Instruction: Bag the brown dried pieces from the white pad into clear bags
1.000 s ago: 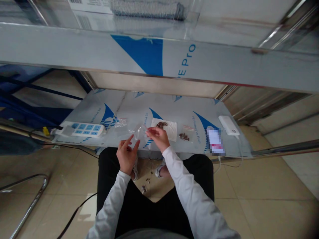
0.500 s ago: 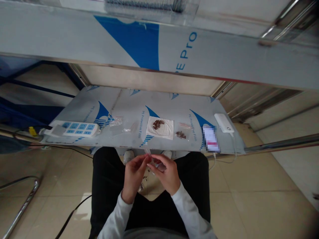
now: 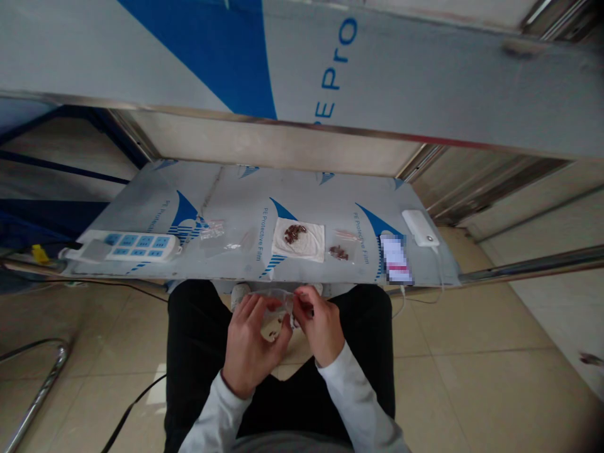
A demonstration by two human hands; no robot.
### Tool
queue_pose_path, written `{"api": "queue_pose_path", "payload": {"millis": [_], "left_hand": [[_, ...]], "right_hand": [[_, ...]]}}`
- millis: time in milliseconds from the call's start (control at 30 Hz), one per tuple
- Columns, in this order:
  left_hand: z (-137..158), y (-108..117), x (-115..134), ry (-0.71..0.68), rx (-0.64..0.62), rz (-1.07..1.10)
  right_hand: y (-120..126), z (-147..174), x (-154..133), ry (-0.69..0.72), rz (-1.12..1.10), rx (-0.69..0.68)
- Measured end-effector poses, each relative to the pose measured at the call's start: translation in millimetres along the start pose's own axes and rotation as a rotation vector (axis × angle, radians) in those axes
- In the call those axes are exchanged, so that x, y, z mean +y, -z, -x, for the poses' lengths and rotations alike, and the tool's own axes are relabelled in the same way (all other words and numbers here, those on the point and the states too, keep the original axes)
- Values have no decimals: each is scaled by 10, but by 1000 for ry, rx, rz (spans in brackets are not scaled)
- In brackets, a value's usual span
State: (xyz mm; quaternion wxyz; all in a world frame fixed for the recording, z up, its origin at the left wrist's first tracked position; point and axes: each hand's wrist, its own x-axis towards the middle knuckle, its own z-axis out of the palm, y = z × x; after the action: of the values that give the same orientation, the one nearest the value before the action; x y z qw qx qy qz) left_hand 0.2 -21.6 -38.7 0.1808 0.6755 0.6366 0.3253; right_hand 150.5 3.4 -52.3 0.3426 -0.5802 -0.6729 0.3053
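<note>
The clear plastic bag (image 3: 275, 294) is held just off the table's (image 3: 306, 195) near edge, between the knees, probably for a close view. The right hand (image 3: 321, 327) pinches its right side, seemingly to steady it; the left hand (image 3: 252, 352) curls about its left side, thumb apart, though I cannot tell if those fingers grip. Beyond, small brown pieces (image 3: 295, 234) lie heaped on a white cloth (image 3: 306, 247), likely so they neither scatter nor roll. The power strip (image 3: 141, 246) sits far left and the phone (image 3: 396, 261) right, leaving the middle within reach.
</note>
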Motion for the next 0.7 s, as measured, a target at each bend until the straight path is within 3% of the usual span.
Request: {"api": "queue_pose_path", "payload": {"millis": [100, 167, 267, 367, 500, 567, 700], "left_hand": [[-119, 3, -33, -248, -59, -49], [-208, -45, -89, -304, -143, -33], [-289, -138, -186, -212, -197, 41], [-277, -189, -283, -53, -98, 104], [-165, -199, -409, 86, 4, 125], [-90, -210, -459, 113, -6, 134], [37, -243, -530, 130, -28, 162]], "right_hand": [[61, -37, -100, 15, -17, -35], [91, -54, -175, 20, -49, -79], [115, -95, -250, -3, -94, -147], [125, -296, -170, 16, -104, -145], [48, -986, 241, 90, 90, -21], [-52, -1397, 479, 132, 325, -100], [-276, -1935, 790, 188, 418, -219]]}}
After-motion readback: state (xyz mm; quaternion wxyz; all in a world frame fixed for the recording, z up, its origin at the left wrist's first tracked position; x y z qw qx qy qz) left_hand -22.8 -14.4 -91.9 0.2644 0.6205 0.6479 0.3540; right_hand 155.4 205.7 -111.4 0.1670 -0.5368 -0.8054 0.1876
